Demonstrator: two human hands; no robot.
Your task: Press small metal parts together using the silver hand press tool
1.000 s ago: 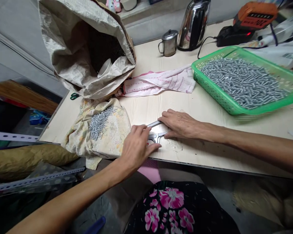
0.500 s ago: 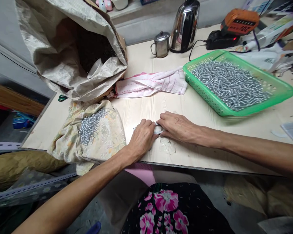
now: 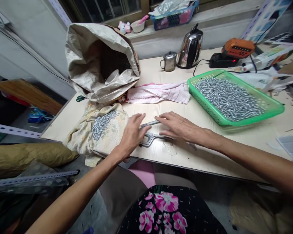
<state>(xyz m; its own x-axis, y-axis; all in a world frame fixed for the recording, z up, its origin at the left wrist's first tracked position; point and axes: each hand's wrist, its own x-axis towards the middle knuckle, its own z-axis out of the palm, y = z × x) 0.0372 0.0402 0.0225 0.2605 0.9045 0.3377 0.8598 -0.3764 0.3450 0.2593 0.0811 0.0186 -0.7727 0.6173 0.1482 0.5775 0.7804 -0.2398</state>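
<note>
A grey metal tool [image 3: 150, 139] with a looped end lies on the table between my hands. A slim flat metal bar [image 3: 150, 123] runs just beyond it; I cannot tell whether the two are joined. My left hand [image 3: 132, 135] is at their left ends, thumb and fingers apart. My right hand [image 3: 177, 126] lies over their right ends, fingers stretched and thumb apart, the fingertips at the bar. Part of the tool is hidden under the right hand. Small silvery metal pins [image 3: 102, 125] lie heaped on a patterned cloth [image 3: 119, 120] left of my left hand.
A green basket [image 3: 210, 112] full of similar metal pieces stands at the right. At the back left leans a large open sack [image 3: 80, 58]. A pinkish towel [image 3: 158, 92], lidded metal mug [image 3: 169, 61], kettle [image 3: 190, 47] and orange battery [image 3: 239, 47] stand farther back.
My hands have loosened from around the metal pieces and their fingers have spread. The left hand has shifted left, leaving more of the tool in sight. The camera view has tilted up.
</note>
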